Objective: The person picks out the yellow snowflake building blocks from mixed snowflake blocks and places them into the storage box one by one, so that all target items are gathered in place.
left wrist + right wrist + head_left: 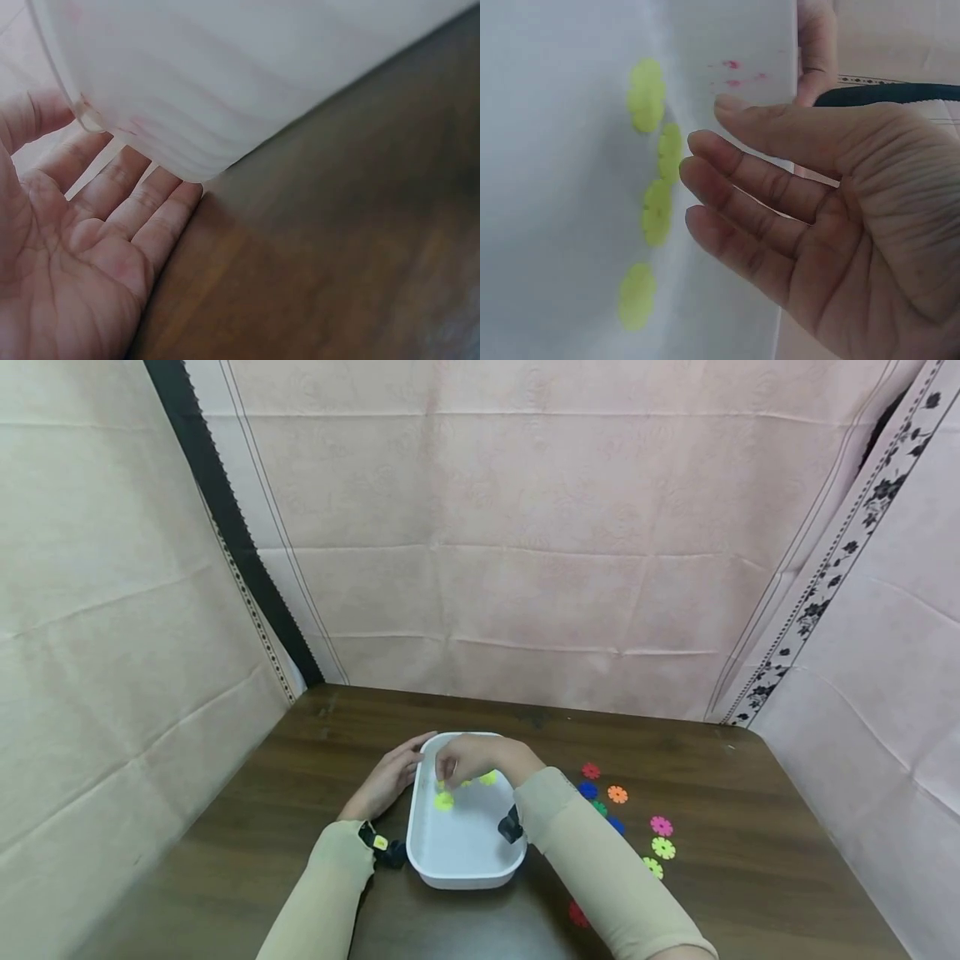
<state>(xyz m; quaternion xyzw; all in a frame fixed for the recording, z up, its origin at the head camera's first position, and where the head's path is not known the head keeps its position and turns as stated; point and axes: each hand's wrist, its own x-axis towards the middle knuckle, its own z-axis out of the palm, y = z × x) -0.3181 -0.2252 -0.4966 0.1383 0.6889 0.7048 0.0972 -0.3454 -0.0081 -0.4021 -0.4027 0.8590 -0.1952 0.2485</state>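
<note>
A white rectangular plastic tray [461, 847] stands on the wooden table. My left hand [386, 783] rests along its left side, its straight fingers reaching the lower wall and thumb near the rim in the left wrist view. Over the far part of the tray is my right hand [480, 756], its fingers loosely bent. The right wrist view shows nothing between the thumb [769, 131] and fingertips. Several yellow flower-shaped pieces lie inside the tray, among them one piece [646, 96] near the thumb and another [657, 212] beside the fingertips.
Right of the tray, partly behind my right forearm, loose flower pieces lie on the table [750, 860]: red [591, 771], orange [617, 794], blue [587, 790], pink [662, 826] and lime [663, 847]. Pale cloth [525, 568] hangs behind the table and on both sides.
</note>
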